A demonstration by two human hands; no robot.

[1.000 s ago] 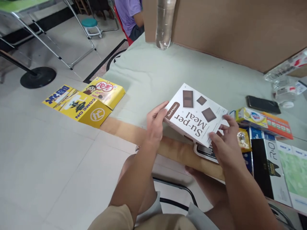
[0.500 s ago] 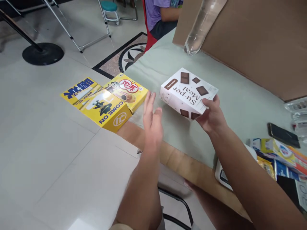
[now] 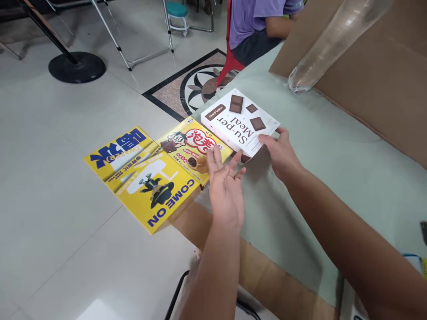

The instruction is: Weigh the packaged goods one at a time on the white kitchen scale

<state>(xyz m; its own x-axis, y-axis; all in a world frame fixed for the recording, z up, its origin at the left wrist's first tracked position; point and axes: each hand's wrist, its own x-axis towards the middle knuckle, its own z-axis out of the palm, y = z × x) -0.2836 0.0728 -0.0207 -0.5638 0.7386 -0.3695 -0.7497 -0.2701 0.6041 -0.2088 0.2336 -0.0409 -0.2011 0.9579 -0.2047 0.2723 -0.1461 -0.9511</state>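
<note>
My right hand [image 3: 282,153] grips the near corner of a white "Su-per Meal" box [image 3: 238,120] printed with brown chocolate squares. The box lies on the pale green table cover [image 3: 320,169], right beside a yellow snack box with red characters [image 3: 191,146]. My left hand [image 3: 225,189] hovers open, fingers spread, just in front of the gap between the yellow snack box and the white box, holding nothing. A bigger yellow "COME ON" box [image 3: 147,178] lies left of these at the table's corner.
A brown cardboard sheet [image 3: 373,71] stands along the far side of the table with a clear plastic bottle [image 3: 330,40] leaning on it. A person in a purple shirt [image 3: 260,18] sits on a red chair beyond. On the tiled floor stand a stool and a black stand base [image 3: 76,66].
My right hand carried the white box left and away from me and set it down beside the yellow snack box. My left hand let go of it and now hovers open.
</note>
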